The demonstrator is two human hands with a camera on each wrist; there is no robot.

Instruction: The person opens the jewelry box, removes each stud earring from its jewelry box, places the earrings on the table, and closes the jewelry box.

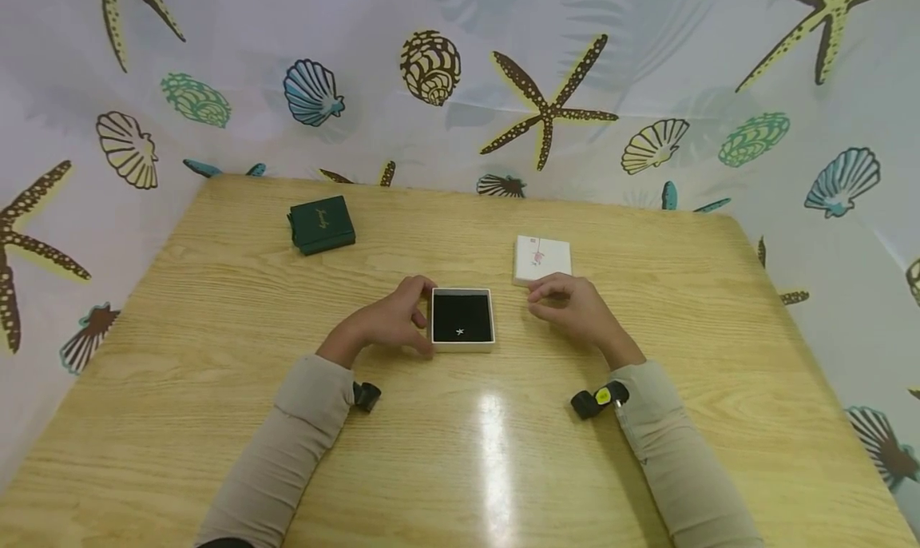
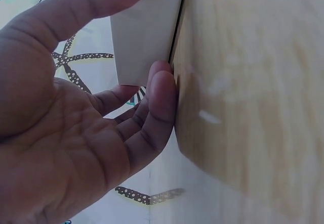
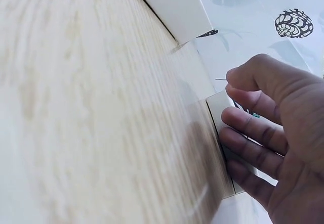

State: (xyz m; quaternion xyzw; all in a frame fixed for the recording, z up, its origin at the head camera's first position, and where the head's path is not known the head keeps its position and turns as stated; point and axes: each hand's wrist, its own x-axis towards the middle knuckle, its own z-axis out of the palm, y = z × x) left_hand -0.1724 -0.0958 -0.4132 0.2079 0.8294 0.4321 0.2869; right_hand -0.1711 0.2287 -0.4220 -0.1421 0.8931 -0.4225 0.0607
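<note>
An open white jewelry box (image 1: 463, 347) with a black pad (image 1: 453, 312) lies on the table. On the pad, near the front, sits a small silver star-shaped piece (image 1: 460, 331). My left hand (image 1: 391, 318) grips the box by its left side, thumb at the near corner and index finger at the far one; the left wrist view shows the white wall (image 2: 147, 37) between them. Right of the box, my right hand (image 1: 575, 308) pinches a small earring, whose thin post (image 3: 220, 79) sticks out past thumb and index fingertips. Its remaining part is hidden.
A white lid (image 1: 542, 259) with a pink print lies just beyond my right hand, close to its fingers. Farther back on the left is a dark green box (image 1: 323, 224) with gold lettering. A shell-patterned cloth (image 1: 374, 140) hangs behind the wooden table (image 1: 446, 452).
</note>
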